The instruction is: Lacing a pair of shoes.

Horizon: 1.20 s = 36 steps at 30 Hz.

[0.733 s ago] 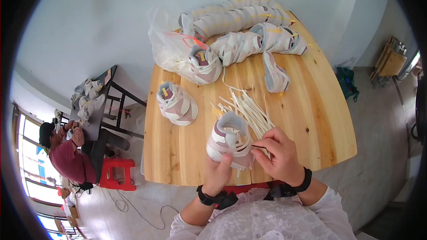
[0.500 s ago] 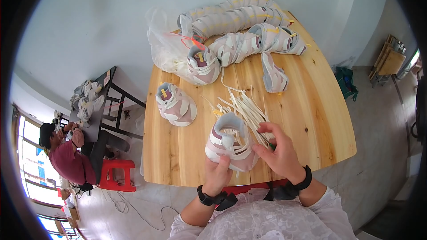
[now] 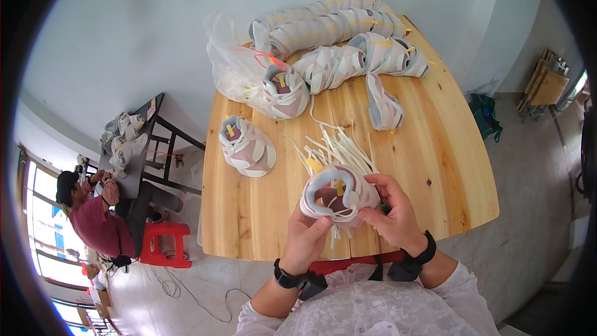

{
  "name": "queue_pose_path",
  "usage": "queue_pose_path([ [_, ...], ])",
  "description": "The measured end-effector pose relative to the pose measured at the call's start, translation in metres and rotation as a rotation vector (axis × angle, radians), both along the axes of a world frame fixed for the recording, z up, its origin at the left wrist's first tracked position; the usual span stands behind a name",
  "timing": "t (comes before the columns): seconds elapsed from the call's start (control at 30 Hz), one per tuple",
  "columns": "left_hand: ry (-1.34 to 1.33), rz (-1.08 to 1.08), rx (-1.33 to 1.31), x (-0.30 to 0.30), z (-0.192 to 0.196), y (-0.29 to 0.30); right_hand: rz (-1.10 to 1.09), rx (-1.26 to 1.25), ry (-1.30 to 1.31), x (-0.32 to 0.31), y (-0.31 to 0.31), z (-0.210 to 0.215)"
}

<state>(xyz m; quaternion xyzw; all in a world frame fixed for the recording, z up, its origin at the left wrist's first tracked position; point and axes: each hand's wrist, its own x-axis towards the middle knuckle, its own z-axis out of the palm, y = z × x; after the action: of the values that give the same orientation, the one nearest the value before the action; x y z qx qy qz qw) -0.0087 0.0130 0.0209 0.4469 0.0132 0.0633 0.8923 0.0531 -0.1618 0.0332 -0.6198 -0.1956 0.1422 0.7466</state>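
Between my two hands is a pink, white and grey shoe upper [image 3: 323, 180] with a padded collar, its opening tipped up toward me. My left hand [image 3: 305, 241] grips its near left side, thumb on the rim. On the right side, my right hand [image 3: 398, 219] has its thumb and fingers closed on the upper. A small dark green object [image 3: 384, 207] shows by the right fingers, too hidden to name. Beneath and beyond the upper lies a bundle of white laces [image 3: 342, 149]. Another laced upper [image 3: 247, 148] stands on the table to the left.
Nested rows of uppers [image 3: 336, 31] fill the back of the wooden table [image 3: 444, 149]. A clear plastic bag [image 3: 227, 65] and an upper [image 3: 286, 90] are at back left, a single upper [image 3: 385, 102] at right. A person [image 3: 102, 224] sits left at a dark table.
The upper has turned and tilted, so its opening now faces me. My right hand has come in from beside it and closed on its right side; my left hand still holds it.
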Motion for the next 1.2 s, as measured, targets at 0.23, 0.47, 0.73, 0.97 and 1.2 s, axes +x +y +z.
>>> queue_pose_path([
  [0.23,-0.019,-0.099,-0.035,-0.008,-0.004,0.001,0.116,0.134,0.08,0.01,-0.011,-0.026],
  [0.47,-0.065,0.005,0.301,-0.01,0.007,-0.007,0.195,0.208,0.146,0.011,-0.013,-0.03],
  [0.73,-0.293,0.158,0.86,-0.001,0.008,-0.004,0.23,0.295,0.283,0.01,-0.015,-0.023],
  [0.97,-0.071,-0.052,0.466,-0.01,-0.007,-0.002,0.012,-0.05,0.091,0.002,-0.008,-0.008],
  [1.2,-0.035,-0.057,0.315,-0.007,-0.007,-0.001,-0.096,-0.2,-0.024,-0.002,-0.01,0.001],
])
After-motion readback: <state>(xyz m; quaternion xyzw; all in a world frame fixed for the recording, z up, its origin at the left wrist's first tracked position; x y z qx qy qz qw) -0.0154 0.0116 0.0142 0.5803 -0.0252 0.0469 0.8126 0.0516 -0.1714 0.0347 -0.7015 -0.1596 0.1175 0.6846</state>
